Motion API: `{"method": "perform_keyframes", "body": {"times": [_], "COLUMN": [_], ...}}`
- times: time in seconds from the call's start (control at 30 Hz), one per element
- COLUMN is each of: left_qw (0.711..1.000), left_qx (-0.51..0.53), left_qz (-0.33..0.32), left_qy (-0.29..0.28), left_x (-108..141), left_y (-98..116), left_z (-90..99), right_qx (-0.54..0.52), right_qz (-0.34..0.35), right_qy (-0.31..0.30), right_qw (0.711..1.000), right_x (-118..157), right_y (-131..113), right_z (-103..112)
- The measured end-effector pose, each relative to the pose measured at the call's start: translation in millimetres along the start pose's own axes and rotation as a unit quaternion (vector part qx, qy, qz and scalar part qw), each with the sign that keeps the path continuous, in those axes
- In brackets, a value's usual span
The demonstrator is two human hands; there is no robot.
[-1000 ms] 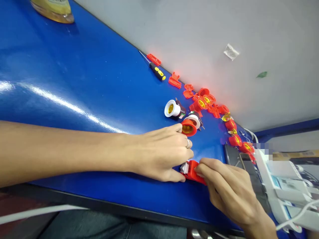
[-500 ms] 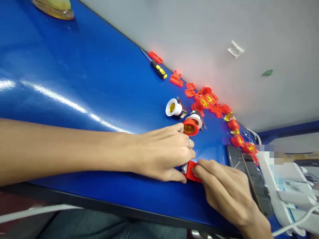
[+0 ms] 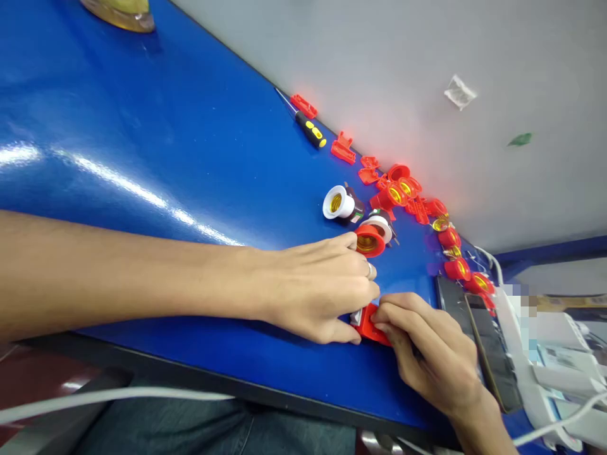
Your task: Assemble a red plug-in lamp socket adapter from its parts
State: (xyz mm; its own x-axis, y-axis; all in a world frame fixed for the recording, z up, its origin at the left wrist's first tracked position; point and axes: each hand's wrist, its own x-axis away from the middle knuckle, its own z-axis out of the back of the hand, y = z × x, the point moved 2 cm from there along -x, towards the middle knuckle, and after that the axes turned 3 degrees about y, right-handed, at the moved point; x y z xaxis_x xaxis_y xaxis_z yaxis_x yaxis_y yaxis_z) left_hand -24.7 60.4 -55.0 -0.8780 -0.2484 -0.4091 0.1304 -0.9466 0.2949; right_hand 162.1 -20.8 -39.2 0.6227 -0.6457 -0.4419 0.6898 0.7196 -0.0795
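My left hand point(image 3: 327, 287) lies palm down on the table, fingers curled. Its thumb and forefinger close on the left end of a red plastic piece point(image 3: 371, 327), where a small whitish-grey part shows. On the right end of that piece, the bent fingertips of my right hand point(image 3: 434, 347) press down. Against the left hand's outer finger stands a red lamp socket point(image 3: 372, 242) with a brass screw lining. Whether it joins the red piece under my hand is hidden. Just beyond are two white-rimmed lamp sockets with dark bodies, one point(image 3: 339, 203) facing left, the other point(image 3: 379, 226) partly covered.
A black-and-yellow screwdriver point(image 3: 310, 130) lies by the wall. Red shells and sockets point(image 3: 396, 196) line the wall's foot. Two dark phones point(image 3: 490, 354) sit right of my right hand, beside a white device point(image 3: 516, 360) with a cable. A yellowish object point(image 3: 126, 16) stands far left.
The view has shifted slightly. My right hand's fingers have bent more and sit a little differently on the red plastic piece. My left hand keeps its hold.
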Motion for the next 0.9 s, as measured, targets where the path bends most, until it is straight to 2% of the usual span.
{"method": "perform_keyframes", "body": {"times": [0.13,0.43,0.73,0.9], "left_qw": [1.0,0.996,0.997,0.997], "left_qx": [0.006,0.017,0.036,0.033], "left_qz": [0.0,-0.033,-0.02,-0.019], "left_qy": [0.025,0.078,0.069,0.064], "left_x": [1,5,5,3], "left_y": [-1,-4,-5,-6], "left_z": [-1.7,-1.3,-0.5,-0.7], "right_qx": [-0.045,-0.074,-0.108,-0.1], "right_qz": [-0.031,-0.034,-0.068,-0.048], "right_qy": [-0.004,0.007,0.02,0.019], "right_qw": [0.998,0.997,0.992,0.994], "right_x": [-5,-5,-1,-3], "right_y": [4,10,14,12], "right_z": [3,3,4,4]}}
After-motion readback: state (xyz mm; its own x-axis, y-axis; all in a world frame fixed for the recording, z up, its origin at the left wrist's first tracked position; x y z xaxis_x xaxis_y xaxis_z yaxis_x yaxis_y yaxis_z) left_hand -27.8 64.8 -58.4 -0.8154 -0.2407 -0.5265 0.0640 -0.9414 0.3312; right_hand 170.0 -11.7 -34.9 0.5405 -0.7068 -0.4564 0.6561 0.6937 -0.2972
